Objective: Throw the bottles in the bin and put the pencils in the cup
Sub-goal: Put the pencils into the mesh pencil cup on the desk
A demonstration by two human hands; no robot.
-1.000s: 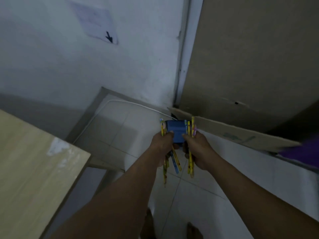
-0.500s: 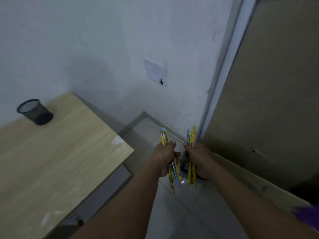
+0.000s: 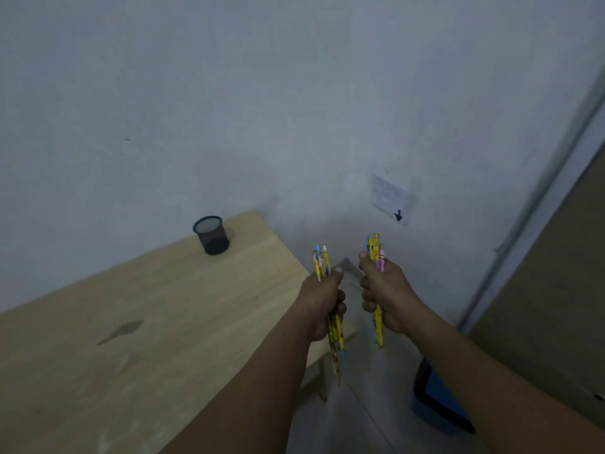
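Observation:
My left hand [image 3: 322, 298] grips a bundle of yellow patterned pencils [image 3: 321, 263], held upright over the table's right corner. My right hand [image 3: 383, 291] grips a second bundle of yellow pencils [image 3: 375, 249], a little to the right, above the floor. A black mesh cup [image 3: 211, 235] stands at the far edge of the wooden table [image 3: 147, 322], well to the left of both hands and apart from them. The blue bin [image 3: 435, 398] sits on the floor below my right forearm, partly hidden by it. No bottles are in view.
A pale wall rises behind the table, with a small paper note [image 3: 391, 198] bearing a black arrow. A brown cardboard panel [image 3: 550, 306] leans at the right beside a white door frame. Tiled floor lies between the table and the bin.
The view has swung left and up from the floor and bin toward the table and cup. Both hands have risen with their pencils and moved slightly apart; the bin now lies lower right.

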